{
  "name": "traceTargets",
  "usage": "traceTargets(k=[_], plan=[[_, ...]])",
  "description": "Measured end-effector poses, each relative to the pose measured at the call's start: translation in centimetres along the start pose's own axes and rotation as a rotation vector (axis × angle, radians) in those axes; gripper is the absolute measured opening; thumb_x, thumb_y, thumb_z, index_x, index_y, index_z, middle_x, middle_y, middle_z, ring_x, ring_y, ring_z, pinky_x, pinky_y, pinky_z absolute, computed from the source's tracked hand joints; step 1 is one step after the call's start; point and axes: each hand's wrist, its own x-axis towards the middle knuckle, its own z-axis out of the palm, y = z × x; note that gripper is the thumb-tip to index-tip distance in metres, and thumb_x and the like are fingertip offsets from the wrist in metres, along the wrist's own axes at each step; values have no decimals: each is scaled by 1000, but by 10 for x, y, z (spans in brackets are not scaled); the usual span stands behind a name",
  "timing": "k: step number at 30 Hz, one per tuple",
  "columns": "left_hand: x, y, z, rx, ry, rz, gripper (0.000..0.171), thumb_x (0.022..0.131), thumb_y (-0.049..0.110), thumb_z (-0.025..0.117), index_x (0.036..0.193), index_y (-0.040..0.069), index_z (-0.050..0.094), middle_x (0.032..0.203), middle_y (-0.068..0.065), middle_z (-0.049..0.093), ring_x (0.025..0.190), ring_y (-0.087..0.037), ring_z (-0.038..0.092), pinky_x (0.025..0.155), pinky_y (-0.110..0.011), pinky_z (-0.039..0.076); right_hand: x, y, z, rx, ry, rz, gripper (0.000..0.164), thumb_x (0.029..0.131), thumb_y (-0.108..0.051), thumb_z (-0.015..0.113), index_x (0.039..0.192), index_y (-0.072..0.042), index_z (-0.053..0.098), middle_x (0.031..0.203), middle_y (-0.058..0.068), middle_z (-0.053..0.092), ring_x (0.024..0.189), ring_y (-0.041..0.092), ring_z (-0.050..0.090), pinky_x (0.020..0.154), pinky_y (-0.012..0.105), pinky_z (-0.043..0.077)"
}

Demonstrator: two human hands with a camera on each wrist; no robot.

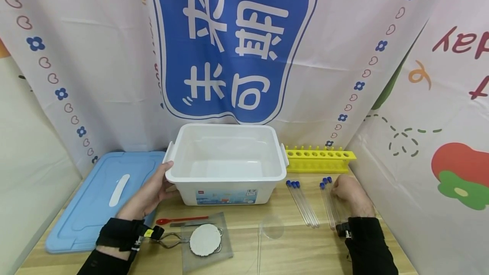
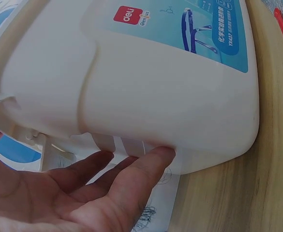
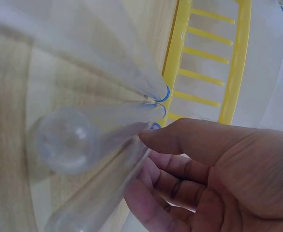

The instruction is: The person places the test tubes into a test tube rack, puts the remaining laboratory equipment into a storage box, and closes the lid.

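A white plastic storage box [image 1: 265,192] with a blue label stands in the middle of the table. My left hand [image 1: 150,194] holds it at its left end, thumb at the rim and fingertips against the side wall below the handle. Over on the right, my right hand [image 1: 349,190] pinches a clear test tube [image 3: 110,181] close to its blue-capped end, between thumb and fingers. Two more tubes [image 3: 126,113] lie beside that one. Another group of three blue-capped test tubes [image 1: 303,205] lies between the box and my right hand.
A yellow test tube rack [image 1: 317,165] stands behind the tubes. The blue lid [image 1: 91,198] lies at left. In front are a red spoon [image 1: 179,220], metal tongs [image 1: 170,241], a white round pad [image 1: 205,240] on grey mesh, a glass rod [image 1: 259,249] and a clear disc [image 1: 273,227].
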Motion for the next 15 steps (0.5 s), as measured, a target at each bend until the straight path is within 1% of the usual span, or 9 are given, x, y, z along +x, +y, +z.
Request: traceTargets(k=[3,6,8,10,13,15], plan=[[0,-1,0,3,2,0,87,126,67,28,189,15,-3,190,-33,21,180,-58,19,141,-72,41,1,-1,0,-21,-11,8,20,103,-7,80,112,10,79,109,25,81,95,32,72,88,48,64],[0,0,0,4,-2,0,87,126,68,27,189,15,-4,190,-33,20,180,-57,19,141,-71,40,0,-1,-1,-15,-15,11,17,103,-9,81,106,8,79,102,19,78,90,29,69,82,42,61],[0,0,0,3,1,0,87,126,67,27,189,15,-3,190,-33,21,180,-57,19,141,-71,41,-2,-1,-2,16,-18,13,16,103,-8,80,102,7,76,95,16,73,88,28,66,78,39,57],[0,0,0,5,5,-1,86,126,67,26,189,16,-2,189,-33,22,180,-57,21,140,-72,42,-2,0,-3,70,-22,24,14,104,-7,78,103,6,74,95,15,69,88,29,64,77,38,55],[2,0,0,17,15,-3,85,127,65,24,189,14,-1,188,-34,24,179,-57,24,139,-73,43,-2,0,-6,136,-30,34,18,107,-8,73,111,9,72,100,20,70,93,33,66,79,42,57],[3,0,1,25,17,-4,84,127,64,23,189,12,-2,187,-35,24,179,-58,25,139,-73,43,-2,-1,-9,146,-21,21,27,109,-10,70,123,13,70,112,27,74,99,36,69,84,47,62]])
